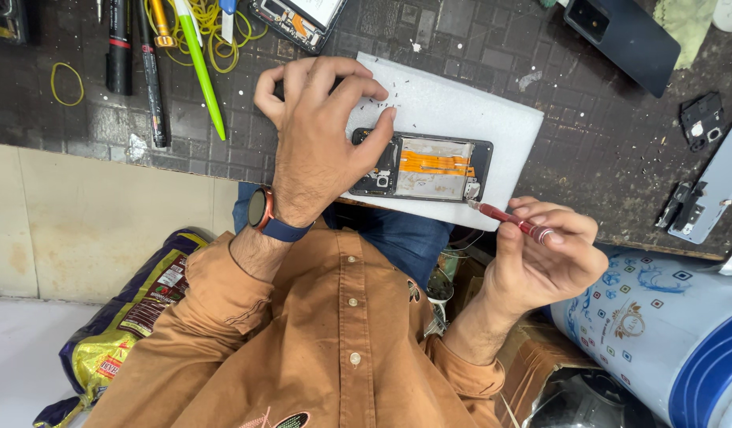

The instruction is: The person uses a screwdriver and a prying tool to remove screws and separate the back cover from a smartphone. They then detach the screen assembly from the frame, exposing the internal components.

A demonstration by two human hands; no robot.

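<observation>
**Opened Phone and Screwdriver Tip: Alignment at the Near Corner**

The opened black smartphone with its back cover removed, exposing an orange flex ribbon and a silver shield plate (423, 165), lies flat on a white rectangular foam pad (493, 119). The pad rests on the dark tiled work mat (604, 150), at the mat's edge nearest the person. The phone's long axis runs left to right across the view, parallel to that edge.

The left hand (322, 131) lies over the camera end of the phone. Its fingers (378, 131) are spread and bent, pressing down on that end; they enclose nothing. A round watch on a blue strap (263, 210) sits on the left wrist.

The right hand (544, 254) is off the pad, beyond the phone's opposite end and toward the person. Its fingers (560, 226) are closed in a pinch around the red slender metal-tipped screwdriver (509, 218). The screwdriver shaft slants up toward the phone, and its tip sits at the phone's near corner at that end. Contact with a screw cannot be confirmed.

Farther from the phone, on the mat: a green pen (199, 67), yellow rubber bands (211, 36), a second dark phone (624, 32), and a pale blue back cover (715, 190).
</observation>
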